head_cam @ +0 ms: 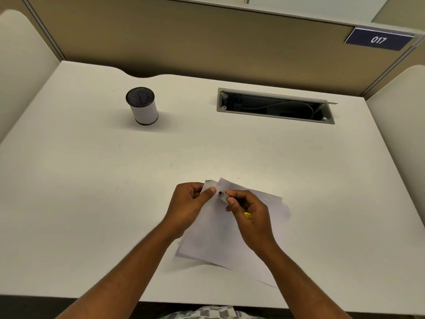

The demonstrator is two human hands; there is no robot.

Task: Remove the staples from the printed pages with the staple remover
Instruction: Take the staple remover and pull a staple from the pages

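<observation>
White pages (232, 236) are pinched at their corner by the left hand (188, 207), while the right hand (249, 215) grips the staple remover (224, 196).

Worn on the head, looking forward and steeply down over a white desk (92, 180). Wide-angle, with edges bowed. Close above the left hand (187, 203) and right hand (249, 212) at lower centre; reaching as far as the partition (184, 42) behind, perhaps slightly tilted. Single view only.
</observation>
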